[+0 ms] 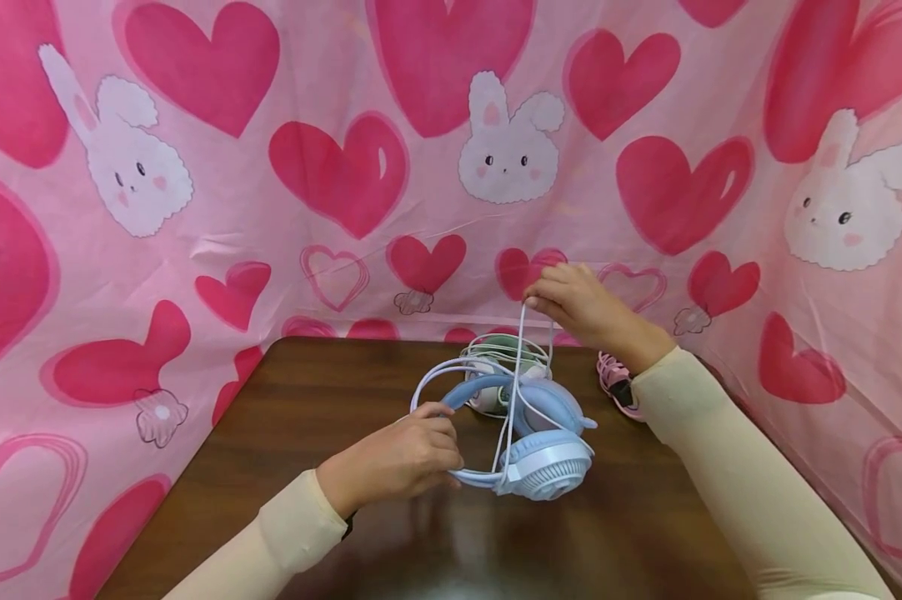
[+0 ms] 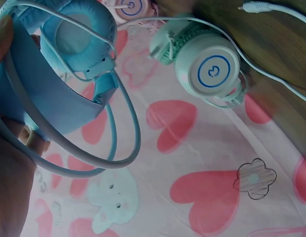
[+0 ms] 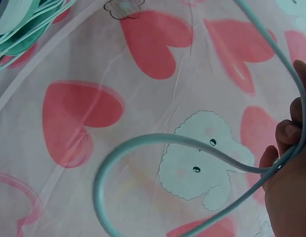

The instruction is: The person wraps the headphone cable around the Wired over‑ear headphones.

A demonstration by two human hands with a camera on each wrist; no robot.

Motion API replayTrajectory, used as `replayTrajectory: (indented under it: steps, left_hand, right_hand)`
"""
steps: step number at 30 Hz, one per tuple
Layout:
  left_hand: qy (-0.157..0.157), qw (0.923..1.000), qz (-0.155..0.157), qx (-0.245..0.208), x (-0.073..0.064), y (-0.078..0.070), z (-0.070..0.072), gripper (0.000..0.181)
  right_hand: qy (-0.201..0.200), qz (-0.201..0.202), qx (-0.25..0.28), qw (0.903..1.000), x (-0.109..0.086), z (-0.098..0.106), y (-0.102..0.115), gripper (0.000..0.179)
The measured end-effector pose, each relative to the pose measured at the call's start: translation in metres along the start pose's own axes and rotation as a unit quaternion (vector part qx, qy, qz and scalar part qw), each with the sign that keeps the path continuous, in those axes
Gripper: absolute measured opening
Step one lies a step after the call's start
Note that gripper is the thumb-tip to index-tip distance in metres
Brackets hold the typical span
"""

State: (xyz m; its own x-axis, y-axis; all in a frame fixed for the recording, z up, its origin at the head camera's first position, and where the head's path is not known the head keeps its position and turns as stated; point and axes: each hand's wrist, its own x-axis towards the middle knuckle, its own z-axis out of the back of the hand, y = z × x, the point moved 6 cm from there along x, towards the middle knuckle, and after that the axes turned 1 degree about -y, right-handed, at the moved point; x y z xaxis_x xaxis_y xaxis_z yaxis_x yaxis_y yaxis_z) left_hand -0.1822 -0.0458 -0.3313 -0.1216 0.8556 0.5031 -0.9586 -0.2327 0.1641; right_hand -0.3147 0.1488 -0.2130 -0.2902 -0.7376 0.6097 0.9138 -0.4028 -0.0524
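Note:
Light blue over-ear headphones [image 1: 550, 467] hang tilted over the table, ear cups toward the right. My left hand [image 1: 394, 457] grips them by the headband [image 2: 54, 94], fingers curled round it. White-blue cable [image 1: 519, 354] loops around the headband and cups. Higher up and to the right, my right hand [image 1: 589, 310] pinches the cable between thumb and fingers, pulling a length of it up taut. In the right wrist view, a loop of cable [image 3: 138, 140] hangs from that hand. The cable's plug [image 2: 259, 7] dangles loose in the left wrist view.
Green-and-white headphones [image 2: 209, 69] with wound cable stand at the back of the brown table [image 1: 331, 400], behind the blue pair. A pink corded item [image 1: 616, 379] lies at the back right. A pink cloth with hearts and rabbits [image 1: 346, 167] surrounds the table.

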Motion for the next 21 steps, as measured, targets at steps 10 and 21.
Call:
replayTrajectory:
  steps: [10,21]
  left_hand:
    - [-0.038,0.9989,-0.028,-0.002,0.003,-0.011,0.013,0.016]
    - [-0.07,0.997,-0.018,-0.025,-0.003,-0.013,0.021,0.014]
  right_hand:
    - [0.039,-0.056,0.014,0.9975,-0.006,-0.014,-0.015,0.008]
    - [0.035,-0.045,0.017,0.9982,-0.017,-0.031,-0.033,0.013]
